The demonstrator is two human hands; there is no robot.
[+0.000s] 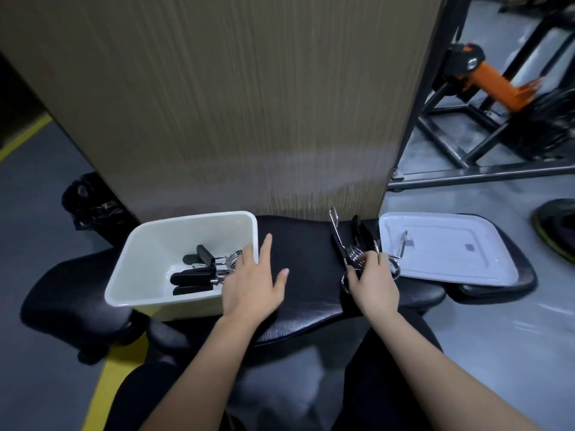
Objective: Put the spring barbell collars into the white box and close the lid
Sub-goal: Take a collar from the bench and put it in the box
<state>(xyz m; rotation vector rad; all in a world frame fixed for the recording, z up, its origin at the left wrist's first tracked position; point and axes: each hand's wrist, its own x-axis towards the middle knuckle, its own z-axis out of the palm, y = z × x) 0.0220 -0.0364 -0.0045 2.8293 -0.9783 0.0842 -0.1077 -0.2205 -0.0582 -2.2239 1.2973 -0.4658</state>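
The white box (149, 244) stands open on the left of a black padded bench (305, 275). Inside it lie spring barbell collars (202, 269) with black handles and chrome coils. My left hand (253, 284) rests flat, fingers spread, against the box's right wall, holding nothing. To the right, my right hand (371, 275) has its fingers closed around the coil of a spring collar (345, 244) in a small pile. Another collar (399, 253) lies partly on the white lid (451, 259), which sits upside down at the bench's right end.
A tall brown panel (233, 104) rises right behind the bench. A black bag (90, 200) sits on the floor at the left. A black and orange gym machine frame (497, 88) stands at the back right. A dark weight plate (557, 228) lies at the right edge.
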